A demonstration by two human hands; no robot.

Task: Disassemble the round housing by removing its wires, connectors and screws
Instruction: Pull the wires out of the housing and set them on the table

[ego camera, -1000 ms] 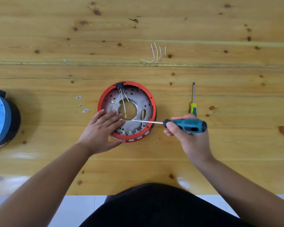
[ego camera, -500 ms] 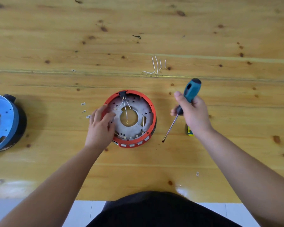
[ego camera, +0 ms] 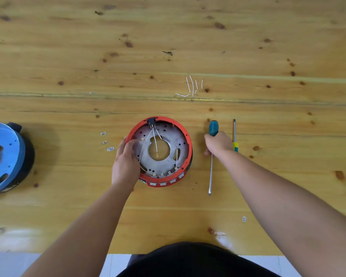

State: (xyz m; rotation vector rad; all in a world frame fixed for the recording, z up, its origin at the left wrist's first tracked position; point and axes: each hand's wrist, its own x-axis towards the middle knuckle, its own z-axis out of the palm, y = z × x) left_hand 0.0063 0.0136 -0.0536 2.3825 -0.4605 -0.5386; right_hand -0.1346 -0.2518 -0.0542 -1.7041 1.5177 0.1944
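Wire removal seems the step in hand: left hand [ego camera: 126, 162] cups the round red-rimmed grey-plated housing [ego camera: 160, 151], fingers bent over its left rim, while beside its right edge the right hand [ego camera: 218, 143] grips the teal-handled flat screwdriver [ego camera: 212, 156], so next comes freeing the white wires [ego camera: 155, 140].

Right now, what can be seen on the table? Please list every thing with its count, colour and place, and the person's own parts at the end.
round housing: 1, red rim, grey plate, white wires inside; table centre
teal screwdriver: 1, teal handle, steel shaft; right of the housing, tip toward the person
yellow screwdriver: 1, thin, yellow collar; lying right of the teal one
loose wires: small bunch, white; behind the housing
small connectors: 3, pale; left of the housing
blue reel: 1, blue and black; left edge, partly out of view
table: 1, yellow wood
left hand: on the housing's left rim
right hand: grips the teal screwdriver
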